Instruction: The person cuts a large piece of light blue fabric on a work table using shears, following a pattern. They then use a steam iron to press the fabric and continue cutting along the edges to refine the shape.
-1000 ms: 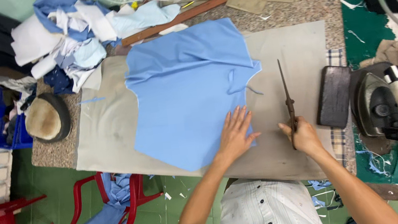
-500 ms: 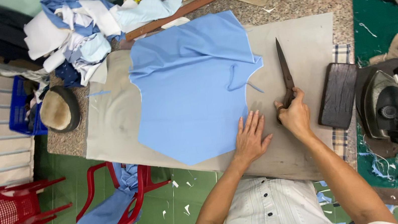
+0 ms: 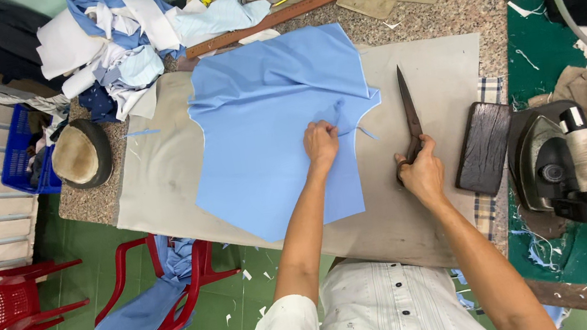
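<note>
Clearly, the left hand (image 3: 321,144) pinches the blue cloth (image 3: 266,127) while the right hand (image 3: 421,172) grips scissors (image 3: 408,110); bunched cloth could snag on the worktop (image 3: 438,65).

You are standing in a tailoring workshop. Your stone worktop (image 3: 432,17) carries a beige pressing pad (image 3: 431,73) with cut blue cloth (image 3: 267,131) and long scissors (image 3: 411,117) on it. A heavy iron (image 3: 562,162) sits at your right, a heap of fabric scraps (image 3: 121,37) lies at the far corner, and thread clippings litter the green floor (image 3: 241,283).
</note>
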